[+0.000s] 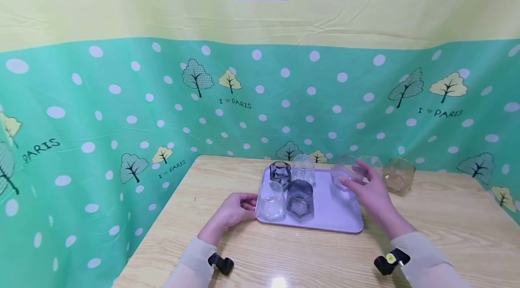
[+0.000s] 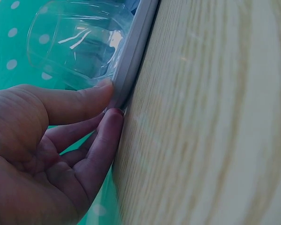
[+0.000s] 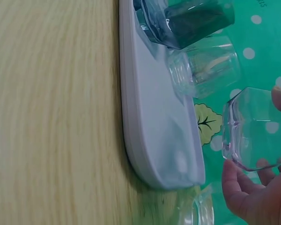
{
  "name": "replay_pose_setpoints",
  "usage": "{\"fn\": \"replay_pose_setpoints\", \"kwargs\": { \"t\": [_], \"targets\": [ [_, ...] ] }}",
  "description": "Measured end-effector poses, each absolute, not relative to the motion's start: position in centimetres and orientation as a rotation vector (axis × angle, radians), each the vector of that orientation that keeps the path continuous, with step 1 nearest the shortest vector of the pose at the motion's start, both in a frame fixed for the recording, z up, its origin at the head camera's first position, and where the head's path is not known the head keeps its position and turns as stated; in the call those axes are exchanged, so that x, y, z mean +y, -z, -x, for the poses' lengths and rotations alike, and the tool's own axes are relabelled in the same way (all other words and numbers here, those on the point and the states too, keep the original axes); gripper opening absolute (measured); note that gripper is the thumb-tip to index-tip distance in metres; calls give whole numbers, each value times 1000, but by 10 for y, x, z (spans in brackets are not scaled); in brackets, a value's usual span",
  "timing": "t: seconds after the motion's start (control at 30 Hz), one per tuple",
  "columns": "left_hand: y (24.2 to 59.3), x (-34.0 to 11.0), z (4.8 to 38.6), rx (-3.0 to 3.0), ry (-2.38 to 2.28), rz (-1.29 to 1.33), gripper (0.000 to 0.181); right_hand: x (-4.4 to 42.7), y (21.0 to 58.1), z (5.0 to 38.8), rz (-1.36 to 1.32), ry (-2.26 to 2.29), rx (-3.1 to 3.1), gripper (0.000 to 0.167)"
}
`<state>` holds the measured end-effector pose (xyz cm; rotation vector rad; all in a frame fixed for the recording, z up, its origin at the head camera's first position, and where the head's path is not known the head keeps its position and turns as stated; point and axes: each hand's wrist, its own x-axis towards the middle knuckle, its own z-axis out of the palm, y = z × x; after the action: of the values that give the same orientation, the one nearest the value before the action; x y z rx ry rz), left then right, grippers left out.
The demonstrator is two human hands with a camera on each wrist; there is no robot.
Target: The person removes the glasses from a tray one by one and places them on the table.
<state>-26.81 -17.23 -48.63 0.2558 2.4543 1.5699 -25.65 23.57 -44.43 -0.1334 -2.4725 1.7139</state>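
Right hand [image 1: 373,192] has clear cup [image 3: 256,129] between thumb and fingers, in the air by the far right corner of the tray [image 1: 333,204]. Left hand [image 1: 234,210] pinches tray's left edge, near corner. Cup looks stiff, fairly light, probably slick and breakable. I'd grip opposite side walls, gentle squeeze, off the rim.
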Motion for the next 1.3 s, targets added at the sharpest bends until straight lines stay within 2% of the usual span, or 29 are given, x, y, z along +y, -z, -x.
{"fn": "replay_pose_setpoints", "kwargs": {
  "t": [0.43, 0.83, 1.17, 1.3],
  "targets": [
    [489, -174, 268, 2457, -1568, -248, 63, 283, 439, 228, -74, -1609, -2471, 92],
    [489, -173, 270, 2457, -1555, -246, 61, 343, 446, 201, -69, -1578, -2449, 84],
    [490, -174, 269, 2455, -1569, -220, 61, 391, 454, 194, -87, -1692, -2350, 81],
    [489, -173, 269, 2461, -1557, -235, 60, 409, 457, 191, -40, -1782, -2234, 72]
  ]
}}
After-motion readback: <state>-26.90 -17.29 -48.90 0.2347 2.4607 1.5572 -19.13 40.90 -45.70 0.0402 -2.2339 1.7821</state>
